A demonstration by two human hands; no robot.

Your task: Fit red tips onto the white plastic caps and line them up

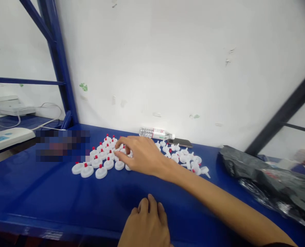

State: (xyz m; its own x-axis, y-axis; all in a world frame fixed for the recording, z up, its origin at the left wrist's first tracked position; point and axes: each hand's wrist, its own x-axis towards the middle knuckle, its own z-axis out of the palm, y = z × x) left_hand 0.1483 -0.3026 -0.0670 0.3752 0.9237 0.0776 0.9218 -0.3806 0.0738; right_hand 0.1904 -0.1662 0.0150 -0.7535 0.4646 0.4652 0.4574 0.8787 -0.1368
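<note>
My right hand point(139, 154) reaches across from the right, over the right side of a group of white round nozzle caps with red tips point(101, 171). Its thumb and index finger are curved with a small gap between them, and I see nothing held there. The hand hides some of the caps. My left hand point(147, 219) rests on the blue table near the front, fingers extended forward and holding nothing. Right of my right hand lies a loose pile of white spouted pieces point(185, 159), a few with red bits among them.
Behind the pile lie a clear plastic bottle point(154, 133) on its side and a dark phone point(180, 142). A crumpled grey plastic bag point(265, 181) covers the right side. A white power strip point(10, 139) and cables are at left, near a blue metal post point(59, 61).
</note>
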